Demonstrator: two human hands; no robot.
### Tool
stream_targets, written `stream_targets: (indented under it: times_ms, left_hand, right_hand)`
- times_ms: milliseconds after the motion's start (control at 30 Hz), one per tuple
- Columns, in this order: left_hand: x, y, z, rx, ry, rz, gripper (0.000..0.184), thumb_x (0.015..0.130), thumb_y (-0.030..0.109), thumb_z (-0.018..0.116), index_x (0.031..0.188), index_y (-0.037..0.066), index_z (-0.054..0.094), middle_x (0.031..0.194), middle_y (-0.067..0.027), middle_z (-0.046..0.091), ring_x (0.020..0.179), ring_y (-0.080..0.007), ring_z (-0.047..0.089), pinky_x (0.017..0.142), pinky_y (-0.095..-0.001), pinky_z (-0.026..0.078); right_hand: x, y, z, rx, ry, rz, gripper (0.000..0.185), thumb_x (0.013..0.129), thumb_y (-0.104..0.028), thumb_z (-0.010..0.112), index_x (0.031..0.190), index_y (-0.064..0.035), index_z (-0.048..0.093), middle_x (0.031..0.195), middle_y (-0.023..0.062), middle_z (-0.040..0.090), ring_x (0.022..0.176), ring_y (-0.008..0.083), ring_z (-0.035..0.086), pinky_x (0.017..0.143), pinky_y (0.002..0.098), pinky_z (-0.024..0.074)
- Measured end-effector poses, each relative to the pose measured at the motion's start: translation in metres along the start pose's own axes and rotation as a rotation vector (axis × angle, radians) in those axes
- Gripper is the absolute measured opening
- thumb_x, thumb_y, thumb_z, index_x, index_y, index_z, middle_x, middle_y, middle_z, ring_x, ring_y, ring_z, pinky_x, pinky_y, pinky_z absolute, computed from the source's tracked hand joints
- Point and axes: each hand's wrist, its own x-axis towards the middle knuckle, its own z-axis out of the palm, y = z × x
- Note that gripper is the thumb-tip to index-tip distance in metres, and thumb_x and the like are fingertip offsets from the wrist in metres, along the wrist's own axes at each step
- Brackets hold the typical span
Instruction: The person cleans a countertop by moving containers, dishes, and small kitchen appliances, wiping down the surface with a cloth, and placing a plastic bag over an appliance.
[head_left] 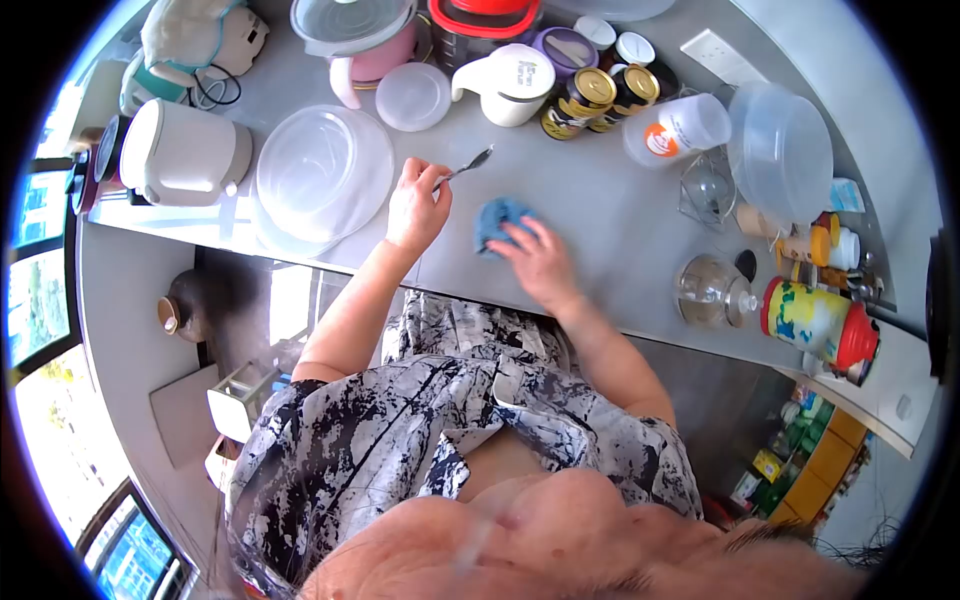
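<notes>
Person's head (580,525) occupies the lower edge, closest to the lens, with a black-and-white patterned shirt (350,430) just beyond. Both forearms extend over the grey bench (610,210).

Of the two hands, the right hand (540,262) is open with fingers spread, the fingertips resting on a crumpled blue cloth (500,222) that lies on the bench; motion blur prevents telling whether it also pinches the fabric. The left hand (420,205) is closed, thumb against fingers, on a slim metal utensil (467,166) held clear of the cloth; its tip is too small to classify.

To the left of the left hand lies a round translucent lid (325,175). A glass jar (708,292) stands to the right, near a yellow-and-red canister (815,318). Farther back are a small round lid (413,97), a white jug (508,88) and two black-and-gold cans (578,104) grouped together.
</notes>
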Motion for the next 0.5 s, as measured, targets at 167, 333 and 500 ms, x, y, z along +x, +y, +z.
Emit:
stream_targets:
  times_ms: [167,333,500]
  left_hand:
    - [0.008,0.032,0.028,-0.008,-0.050,0.143,0.020,0.082,0.004,0.063,0.101,0.007,0.069,0.098,-0.0132,0.054,0.086,-0.0308,0.059,0.075,-0.0395,0.051]
    - [0.030,0.058,0.082,0.080,-0.103,0.233,0.023,0.084,0.007,0.060,0.104,0.006,0.069,0.100,-0.0133,0.053,0.095,-0.0313,0.057,0.084,-0.0416,0.049]
    - [0.038,0.083,0.115,0.210,-0.181,0.262,0.030,0.085,0.010,0.056,0.113,0.007,0.065,0.101,-0.0115,0.053,0.099,-0.0302,0.055,0.089,-0.0423,0.045]
  right_hand:
    - [-0.038,0.114,-0.041,-0.170,0.220,0.459,0.039,0.089,-0.008,0.059,0.125,-0.0233,0.062,0.134,0.0062,0.055,0.125,0.0385,0.045,0.105,0.0486,0.0400]
    - [-0.012,0.107,-0.017,-0.229,0.335,0.750,0.043,0.088,-0.008,0.059,0.127,-0.0241,0.059,0.135,0.0057,0.054,0.128,0.0375,0.043,0.106,0.0497,0.0371]
    - [-0.049,0.027,-0.032,-0.022,0.156,0.423,0.045,0.086,-0.009,0.061,0.127,-0.0255,0.061,0.135,0.0041,0.054,0.127,0.0348,0.044,0.104,0.0495,0.0385]
